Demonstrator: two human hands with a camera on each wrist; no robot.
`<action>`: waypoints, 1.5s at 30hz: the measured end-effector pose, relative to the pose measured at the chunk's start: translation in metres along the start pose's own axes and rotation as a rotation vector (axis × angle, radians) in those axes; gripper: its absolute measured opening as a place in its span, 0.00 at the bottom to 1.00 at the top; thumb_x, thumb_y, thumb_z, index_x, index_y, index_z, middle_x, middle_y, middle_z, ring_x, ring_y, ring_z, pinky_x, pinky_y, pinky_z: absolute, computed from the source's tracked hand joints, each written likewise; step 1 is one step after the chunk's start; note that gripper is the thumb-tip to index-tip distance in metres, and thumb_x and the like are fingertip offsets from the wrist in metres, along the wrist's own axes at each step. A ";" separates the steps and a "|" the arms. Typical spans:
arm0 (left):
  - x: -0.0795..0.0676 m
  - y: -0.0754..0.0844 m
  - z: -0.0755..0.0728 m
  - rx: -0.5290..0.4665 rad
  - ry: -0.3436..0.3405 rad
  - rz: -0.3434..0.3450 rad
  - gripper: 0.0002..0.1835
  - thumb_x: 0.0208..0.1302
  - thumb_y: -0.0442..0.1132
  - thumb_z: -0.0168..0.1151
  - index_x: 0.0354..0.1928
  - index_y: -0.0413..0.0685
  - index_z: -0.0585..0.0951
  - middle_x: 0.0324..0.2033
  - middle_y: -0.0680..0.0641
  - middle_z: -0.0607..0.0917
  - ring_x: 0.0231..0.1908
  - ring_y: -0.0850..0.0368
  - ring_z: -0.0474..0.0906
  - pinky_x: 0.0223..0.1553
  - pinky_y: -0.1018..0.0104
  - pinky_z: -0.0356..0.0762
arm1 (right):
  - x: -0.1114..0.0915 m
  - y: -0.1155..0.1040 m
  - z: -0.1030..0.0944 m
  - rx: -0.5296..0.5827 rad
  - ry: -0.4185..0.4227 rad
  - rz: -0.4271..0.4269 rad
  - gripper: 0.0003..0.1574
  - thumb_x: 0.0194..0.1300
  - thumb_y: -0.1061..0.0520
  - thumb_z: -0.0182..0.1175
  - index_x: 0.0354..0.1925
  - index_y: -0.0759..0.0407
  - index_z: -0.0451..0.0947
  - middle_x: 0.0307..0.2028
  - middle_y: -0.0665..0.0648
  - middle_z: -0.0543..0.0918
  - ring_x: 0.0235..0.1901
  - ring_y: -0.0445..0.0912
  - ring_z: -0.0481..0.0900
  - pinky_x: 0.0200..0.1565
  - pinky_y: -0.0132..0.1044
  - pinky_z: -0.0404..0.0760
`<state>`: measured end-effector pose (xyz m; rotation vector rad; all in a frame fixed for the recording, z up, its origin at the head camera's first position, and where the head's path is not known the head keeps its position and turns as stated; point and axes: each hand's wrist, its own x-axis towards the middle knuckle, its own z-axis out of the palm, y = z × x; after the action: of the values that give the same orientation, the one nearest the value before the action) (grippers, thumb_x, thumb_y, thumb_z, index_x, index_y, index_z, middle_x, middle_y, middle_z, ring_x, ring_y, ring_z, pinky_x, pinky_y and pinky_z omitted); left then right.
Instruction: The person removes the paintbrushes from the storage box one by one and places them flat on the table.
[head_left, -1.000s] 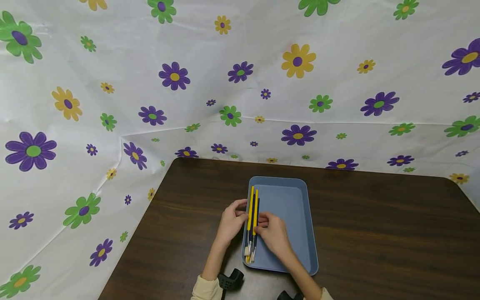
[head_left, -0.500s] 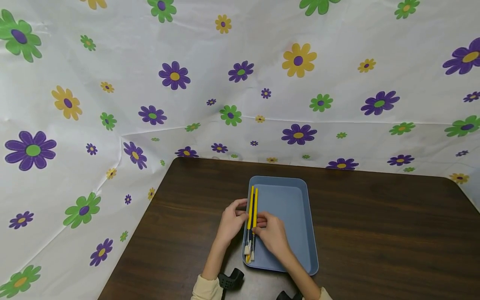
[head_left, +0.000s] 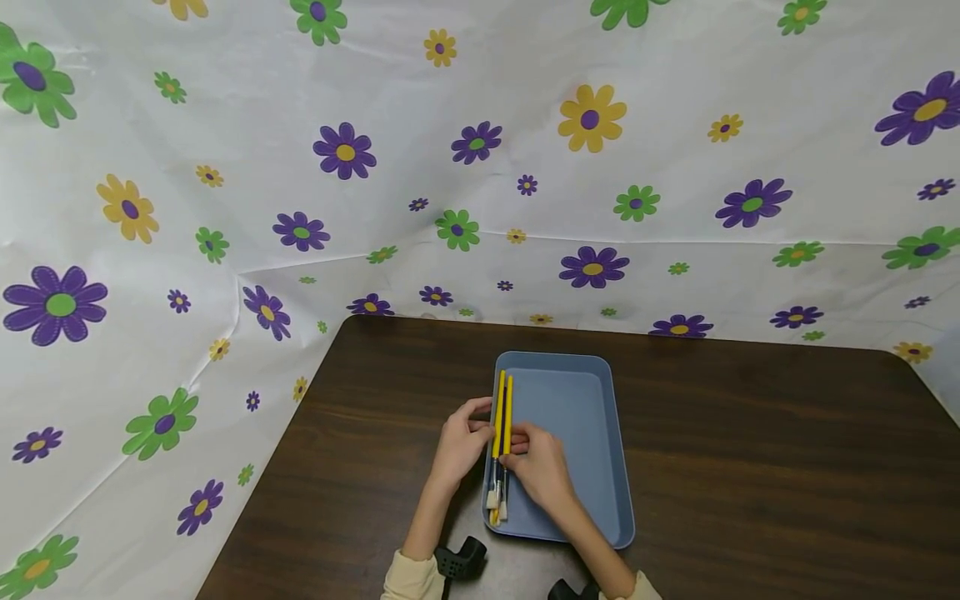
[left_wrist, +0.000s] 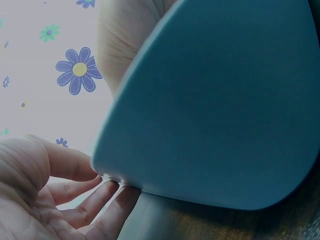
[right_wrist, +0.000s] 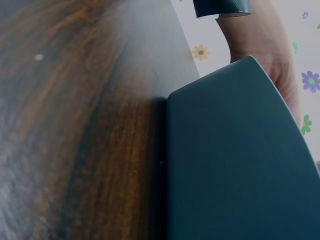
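Left inside the tray, brushes looked mostly gathered, ends unaligned; whether left hand or right hand grasped anything, I couldn't tell.

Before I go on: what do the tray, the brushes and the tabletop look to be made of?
Tray: probably matte plastic; smooth, even blue-grey, rounded corners.
Brushes: perhaps painted wood handles, smooth yellow ones showing; pale bristles, natural or synthetic unclear.
Tabletop: wood or wood-look laminate; dark brown streaky grain, soft sheen.

Paintbrushes lie left inside the tray.
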<state>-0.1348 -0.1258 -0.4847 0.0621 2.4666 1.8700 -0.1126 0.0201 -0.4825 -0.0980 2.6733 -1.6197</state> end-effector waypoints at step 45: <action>-0.002 0.004 0.000 -0.008 -0.010 -0.028 0.25 0.65 0.26 0.61 0.64 0.33 0.78 0.57 0.33 0.82 0.47 0.41 0.85 0.41 0.53 0.83 | 0.003 0.002 -0.009 0.098 0.013 0.032 0.22 0.48 0.72 0.69 0.45 0.76 0.83 0.29 0.60 0.88 0.30 0.51 0.88 0.33 0.40 0.85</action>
<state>-0.1331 -0.1245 -0.4812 0.0367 2.4400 1.8641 -0.1159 0.0287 -0.4806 -0.0433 2.5852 -1.7444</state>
